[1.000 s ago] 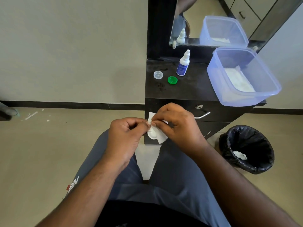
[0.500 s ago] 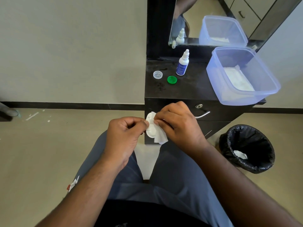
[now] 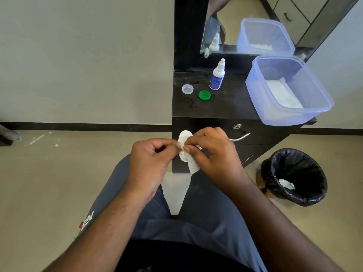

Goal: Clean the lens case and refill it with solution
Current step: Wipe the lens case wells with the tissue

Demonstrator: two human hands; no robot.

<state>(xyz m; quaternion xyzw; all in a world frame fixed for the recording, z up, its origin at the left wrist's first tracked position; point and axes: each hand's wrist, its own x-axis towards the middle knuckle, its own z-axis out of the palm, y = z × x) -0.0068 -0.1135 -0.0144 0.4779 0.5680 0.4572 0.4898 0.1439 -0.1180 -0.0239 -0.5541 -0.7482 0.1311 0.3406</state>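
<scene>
Bin right — floor left

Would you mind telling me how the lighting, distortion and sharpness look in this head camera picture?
Head view: soft, even daylight with only faint shadows; wide-angle bending bows the baseboard and leans the cabinet; the mirror reflects the bottle and tub without harsh glare; the lens case looks bright white with little detail; the left hand and right hand are fairly sharp.

- On the cabinet top, I saw two caps near its left edge, the bottle behind them.
- The tub overhung its right front corner.
- The bin stood on the floor, right of the cabinet.
</scene>
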